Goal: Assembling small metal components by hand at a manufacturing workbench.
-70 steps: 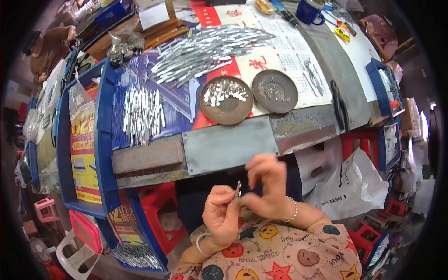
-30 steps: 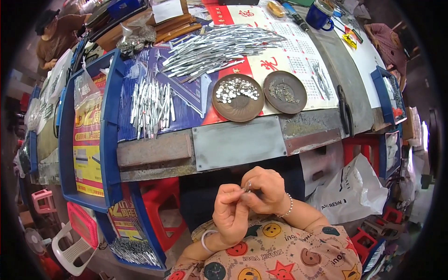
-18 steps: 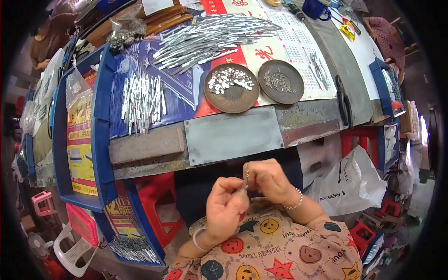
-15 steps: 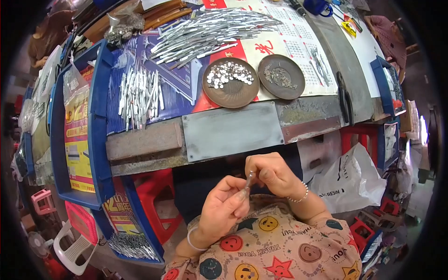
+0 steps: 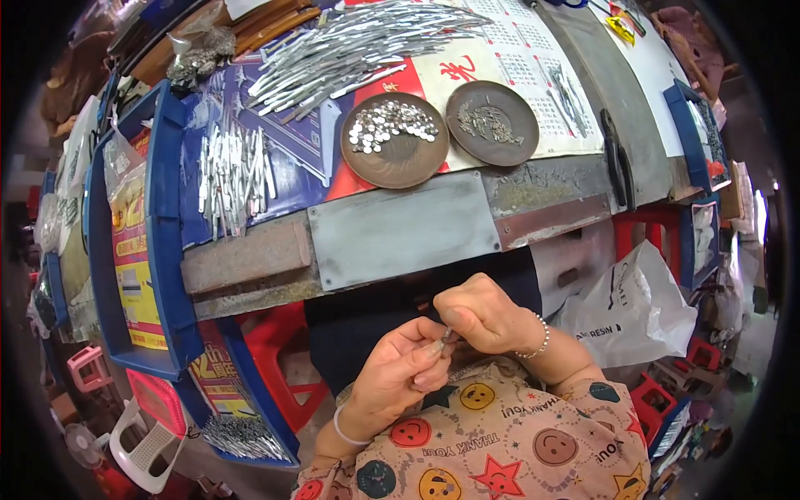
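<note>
My left hand [image 5: 404, 367] is closed in a pinch on a small, slim silver metal piece [image 5: 447, 335] held over my lap. From the right, my right hand [image 5: 492, 317] closes its thumb and bent fingers over the upper end, hiding most of it. The two hands nearly touch, just below the bench edge. Beyond them, a light grey metal plate [image 5: 404, 229] is fixed to the bench. Farther back, a brown dish [image 5: 417, 162] holds many shiny round discs, and a second brown dish [image 5: 522, 137] has small metal bits in it.
Silver strips lie in a large pile [image 5: 358, 54] and a smaller bundle [image 5: 233, 175]. A brownish block [image 5: 246, 258] rests at the bench's front. Blue crates [image 5: 171, 217] line the left, above a red stool [image 5: 279, 367]. A white plastic bag [image 5: 633, 308] hangs right; people sit farther off.
My right fingers have curled farther over the upper end of the metal piece, covering the silver tip that showed before. The view has shifted slightly; the bench things look unchanged.
</note>
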A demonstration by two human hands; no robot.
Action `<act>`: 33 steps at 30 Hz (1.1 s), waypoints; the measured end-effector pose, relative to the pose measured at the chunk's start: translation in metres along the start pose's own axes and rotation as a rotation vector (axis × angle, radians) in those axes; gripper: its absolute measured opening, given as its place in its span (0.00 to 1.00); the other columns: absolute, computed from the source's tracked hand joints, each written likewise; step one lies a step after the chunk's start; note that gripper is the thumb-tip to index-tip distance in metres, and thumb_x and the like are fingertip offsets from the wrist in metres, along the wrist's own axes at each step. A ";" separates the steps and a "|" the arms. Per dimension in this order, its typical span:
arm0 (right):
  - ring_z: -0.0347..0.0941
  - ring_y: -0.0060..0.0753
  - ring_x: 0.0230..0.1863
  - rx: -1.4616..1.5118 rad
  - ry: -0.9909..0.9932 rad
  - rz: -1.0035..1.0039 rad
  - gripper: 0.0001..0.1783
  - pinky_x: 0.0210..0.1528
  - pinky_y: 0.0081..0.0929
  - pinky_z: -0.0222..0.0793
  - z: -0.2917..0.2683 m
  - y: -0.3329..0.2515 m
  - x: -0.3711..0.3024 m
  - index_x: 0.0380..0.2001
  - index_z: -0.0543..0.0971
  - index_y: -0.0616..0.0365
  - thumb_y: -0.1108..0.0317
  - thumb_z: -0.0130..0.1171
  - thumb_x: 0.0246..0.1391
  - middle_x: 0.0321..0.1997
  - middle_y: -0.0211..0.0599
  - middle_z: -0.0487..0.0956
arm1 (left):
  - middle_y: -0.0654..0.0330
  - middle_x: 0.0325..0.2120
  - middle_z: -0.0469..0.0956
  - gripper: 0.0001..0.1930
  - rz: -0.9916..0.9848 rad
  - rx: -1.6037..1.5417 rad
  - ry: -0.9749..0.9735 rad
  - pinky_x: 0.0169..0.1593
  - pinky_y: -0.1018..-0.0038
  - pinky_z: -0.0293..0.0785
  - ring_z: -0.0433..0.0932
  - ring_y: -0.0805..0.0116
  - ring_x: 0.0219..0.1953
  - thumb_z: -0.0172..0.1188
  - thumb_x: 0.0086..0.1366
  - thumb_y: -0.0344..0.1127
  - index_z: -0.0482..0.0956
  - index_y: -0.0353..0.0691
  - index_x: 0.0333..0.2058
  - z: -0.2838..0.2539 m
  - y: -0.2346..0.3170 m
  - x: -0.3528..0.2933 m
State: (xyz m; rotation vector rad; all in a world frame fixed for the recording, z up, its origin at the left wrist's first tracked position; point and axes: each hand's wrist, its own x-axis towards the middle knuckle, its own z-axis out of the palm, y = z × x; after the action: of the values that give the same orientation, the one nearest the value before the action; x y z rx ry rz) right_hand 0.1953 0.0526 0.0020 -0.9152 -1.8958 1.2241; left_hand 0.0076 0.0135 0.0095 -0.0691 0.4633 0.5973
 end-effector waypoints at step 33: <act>0.72 0.46 0.25 -0.257 -0.230 0.003 0.16 0.24 0.36 0.68 0.029 0.012 -0.008 0.26 0.70 0.59 0.57 0.54 0.56 0.24 0.40 0.72 | 0.52 0.30 0.74 0.07 1.095 2.212 0.459 0.34 0.65 0.71 0.75 0.54 0.30 0.57 0.57 0.26 0.77 0.36 0.36 0.052 0.212 0.087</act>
State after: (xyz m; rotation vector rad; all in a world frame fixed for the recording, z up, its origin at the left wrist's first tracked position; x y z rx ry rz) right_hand 0.1772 0.0371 -0.0199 -0.9410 -2.2758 1.1442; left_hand -0.0263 0.2447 0.0330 2.3209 1.4018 0.8026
